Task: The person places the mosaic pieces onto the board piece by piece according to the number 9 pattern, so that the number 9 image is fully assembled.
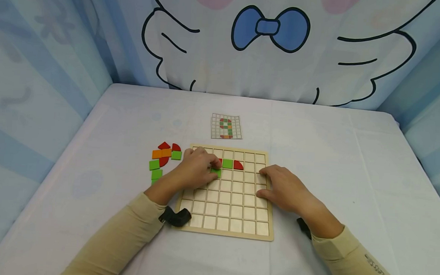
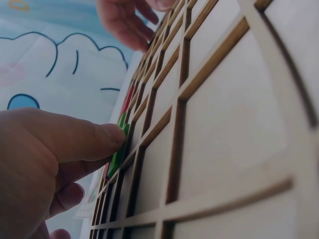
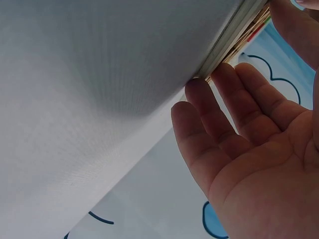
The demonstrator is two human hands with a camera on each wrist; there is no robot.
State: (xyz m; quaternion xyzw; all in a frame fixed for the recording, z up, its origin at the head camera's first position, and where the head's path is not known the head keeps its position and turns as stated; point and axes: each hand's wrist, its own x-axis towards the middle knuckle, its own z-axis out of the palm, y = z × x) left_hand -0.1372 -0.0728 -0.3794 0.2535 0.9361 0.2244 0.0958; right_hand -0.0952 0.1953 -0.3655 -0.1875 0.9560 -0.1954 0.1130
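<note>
A wooden grid board (image 1: 223,211) lies on the table. My left hand (image 1: 197,169) is over its upper left part, pinching a green square tile (image 1: 216,173) at a grid cell; thumb and fingertip hold this tile (image 2: 118,155) in the left wrist view. In the row above sit another green square (image 1: 227,164), a red quarter-round tile (image 1: 238,165) and a red piece partly hidden by my left fingers. My right hand (image 1: 286,188) rests at the board's right edge, thumb and fingers spread; in the right wrist view its fingers lie loosely bent along the edge.
Left of the board lies a loose group of tiles: orange squares (image 1: 161,153), green squares (image 1: 154,165) and red shaped pieces (image 1: 164,146). Beyond the board is a small card (image 1: 226,131) printed with a coloured tile pattern on a grid. A curtain (image 1: 268,69) hangs behind the white-covered table (image 1: 317,138).
</note>
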